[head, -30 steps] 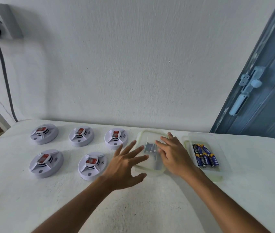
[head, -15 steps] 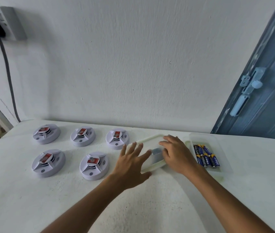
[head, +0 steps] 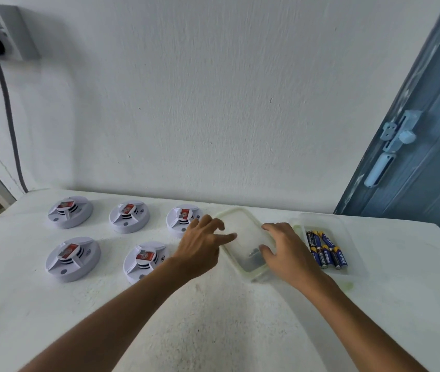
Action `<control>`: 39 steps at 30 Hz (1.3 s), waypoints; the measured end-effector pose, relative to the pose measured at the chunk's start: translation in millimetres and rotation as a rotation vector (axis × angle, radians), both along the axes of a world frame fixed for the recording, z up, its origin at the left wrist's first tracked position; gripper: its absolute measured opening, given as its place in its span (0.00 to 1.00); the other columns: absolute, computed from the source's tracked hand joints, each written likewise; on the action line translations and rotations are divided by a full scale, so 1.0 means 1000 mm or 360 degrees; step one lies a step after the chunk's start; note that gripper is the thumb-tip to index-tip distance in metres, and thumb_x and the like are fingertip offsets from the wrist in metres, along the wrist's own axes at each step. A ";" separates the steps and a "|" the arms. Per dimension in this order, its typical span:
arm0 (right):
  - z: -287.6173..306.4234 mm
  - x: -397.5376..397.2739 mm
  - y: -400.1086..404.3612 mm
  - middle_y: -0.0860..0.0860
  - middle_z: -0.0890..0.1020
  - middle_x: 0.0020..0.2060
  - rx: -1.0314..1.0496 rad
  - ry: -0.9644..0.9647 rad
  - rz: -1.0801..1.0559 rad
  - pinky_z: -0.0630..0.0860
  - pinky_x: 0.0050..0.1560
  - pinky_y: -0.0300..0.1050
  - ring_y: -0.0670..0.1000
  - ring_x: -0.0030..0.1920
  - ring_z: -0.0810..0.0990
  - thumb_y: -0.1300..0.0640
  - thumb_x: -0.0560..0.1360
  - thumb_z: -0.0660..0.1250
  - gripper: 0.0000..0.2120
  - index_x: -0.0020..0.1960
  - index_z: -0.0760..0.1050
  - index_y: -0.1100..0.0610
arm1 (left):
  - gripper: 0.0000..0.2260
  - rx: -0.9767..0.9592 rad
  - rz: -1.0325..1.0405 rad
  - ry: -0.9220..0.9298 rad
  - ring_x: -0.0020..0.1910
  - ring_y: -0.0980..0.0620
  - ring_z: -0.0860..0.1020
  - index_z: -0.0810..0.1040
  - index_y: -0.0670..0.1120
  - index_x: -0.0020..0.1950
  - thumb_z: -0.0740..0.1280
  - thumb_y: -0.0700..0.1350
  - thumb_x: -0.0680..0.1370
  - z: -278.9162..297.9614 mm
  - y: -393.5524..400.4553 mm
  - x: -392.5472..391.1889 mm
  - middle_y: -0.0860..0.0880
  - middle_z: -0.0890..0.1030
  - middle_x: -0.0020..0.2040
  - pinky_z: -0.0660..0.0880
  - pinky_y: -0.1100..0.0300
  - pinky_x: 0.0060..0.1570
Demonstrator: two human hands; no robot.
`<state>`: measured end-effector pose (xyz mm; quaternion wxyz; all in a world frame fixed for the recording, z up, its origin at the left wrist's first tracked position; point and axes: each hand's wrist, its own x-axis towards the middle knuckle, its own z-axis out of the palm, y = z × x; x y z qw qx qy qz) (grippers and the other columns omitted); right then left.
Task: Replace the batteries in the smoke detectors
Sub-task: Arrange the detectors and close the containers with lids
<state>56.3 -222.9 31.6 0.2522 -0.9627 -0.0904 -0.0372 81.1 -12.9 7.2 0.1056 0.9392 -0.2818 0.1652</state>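
**White table against a plaster wall, both hands at a clear lid**

We look down on a rough, white-coated table point(head: 213, 318) pushed against a textured white wall point(head: 213, 103). At the upper left of the wall a grey outlet box point(head: 14, 30) carries a dark plug, and a grey cable point(head: 9, 122) drops from it to the table's back edge. On the right stands a blue door point(head: 433, 162) with a pale blue bolt latch point(head: 393, 140).

We count 5 white smoke detectors point(head: 129, 216) on the left half of the table, 3 in the back row and 2 in front, each with a red label on top.

Right of them a clear plastic lid point(head: 243, 232) sits tilted, its right edge raised. Our right hand point(head: 288, 251) grips that edge, thumb underneath and fingers curled over the top; something dark shows through the plastic, too blurred to name. Our left hand point(head: 202, 242) has its fingers spread and loosely bent, the thumb touching the lid's left edge.

Just right of the lid an open clear container point(head: 347, 232) holds several blue batteries point(head: 326, 252) lying side by side.
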 end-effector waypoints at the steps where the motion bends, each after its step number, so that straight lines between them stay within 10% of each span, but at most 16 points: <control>1: 0.001 -0.002 0.000 0.53 0.71 0.65 0.0003 -0.0002 -0.0015 0.75 0.57 0.45 0.54 0.60 0.76 0.53 0.78 0.65 0.23 0.71 0.67 0.56 | 0.20 -0.0015 0.0072 0.0110 0.60 0.41 0.75 0.77 0.52 0.67 0.65 0.42 0.75 0.003 -0.003 -0.003 0.43 0.78 0.64 0.74 0.44 0.54; 5: -0.001 -0.013 0.005 0.50 0.73 0.62 -0.0112 -0.0020 0.0025 0.75 0.57 0.44 0.51 0.61 0.74 0.48 0.78 0.64 0.22 0.70 0.71 0.53 | 0.40 0.0078 0.0159 0.0825 0.78 0.44 0.48 0.51 0.53 0.80 0.56 0.72 0.73 0.004 -0.013 -0.019 0.47 0.46 0.80 0.55 0.43 0.74; 8: -0.002 -0.019 0.006 0.50 0.68 0.68 -0.0171 -0.0003 0.0093 0.72 0.62 0.43 0.49 0.68 0.66 0.42 0.76 0.65 0.26 0.70 0.71 0.54 | 0.50 0.0004 0.0052 0.0945 0.78 0.44 0.38 0.47 0.53 0.80 0.67 0.72 0.67 -0.001 -0.010 -0.019 0.47 0.38 0.80 0.51 0.41 0.74; 14: -0.002 -0.019 0.004 0.47 0.46 0.78 -0.0405 0.0151 0.0399 0.49 0.76 0.49 0.48 0.77 0.41 0.33 0.68 0.69 0.44 0.75 0.61 0.56 | 0.50 0.0048 -0.0093 0.0848 0.77 0.50 0.35 0.51 0.47 0.79 0.74 0.63 0.67 0.004 -0.003 -0.004 0.47 0.42 0.80 0.46 0.49 0.75; 25: -0.021 -0.011 0.004 0.55 0.76 0.66 -0.0452 -0.0210 0.0471 0.65 0.69 0.52 0.57 0.68 0.73 0.41 0.64 0.75 0.35 0.64 0.76 0.59 | 0.45 0.0071 -0.0132 0.0623 0.79 0.51 0.44 0.55 0.44 0.79 0.73 0.61 0.70 -0.007 -0.007 -0.007 0.45 0.50 0.80 0.48 0.59 0.73; 30: -0.001 0.006 -0.002 0.47 0.69 0.70 -0.0207 -0.0038 0.0429 0.45 0.75 0.44 0.48 0.72 0.63 0.24 0.69 0.50 0.42 0.70 0.71 0.52 | 0.32 0.0207 -0.0217 0.0661 0.79 0.50 0.47 0.65 0.54 0.75 0.73 0.50 0.74 0.015 -0.001 -0.006 0.49 0.52 0.80 0.53 0.53 0.74; 34: -0.007 0.023 -0.003 0.49 0.49 0.78 -0.0263 0.0110 0.0411 0.41 0.76 0.47 0.49 0.78 0.43 0.34 0.77 0.50 0.34 0.77 0.55 0.49 | 0.28 0.0289 -0.0159 0.0463 0.77 0.47 0.55 0.71 0.57 0.71 0.64 0.33 0.76 0.025 0.007 -0.007 0.49 0.61 0.78 0.63 0.45 0.71; 39: -0.006 0.016 0.000 0.52 0.54 0.78 -0.0578 0.0133 0.0332 0.51 0.74 0.51 0.52 0.77 0.49 0.22 0.63 0.30 0.51 0.78 0.53 0.47 | 0.17 0.0103 -0.0018 0.0597 0.78 0.48 0.56 0.72 0.52 0.71 0.60 0.48 0.81 0.026 0.002 -0.015 0.49 0.64 0.77 0.57 0.45 0.74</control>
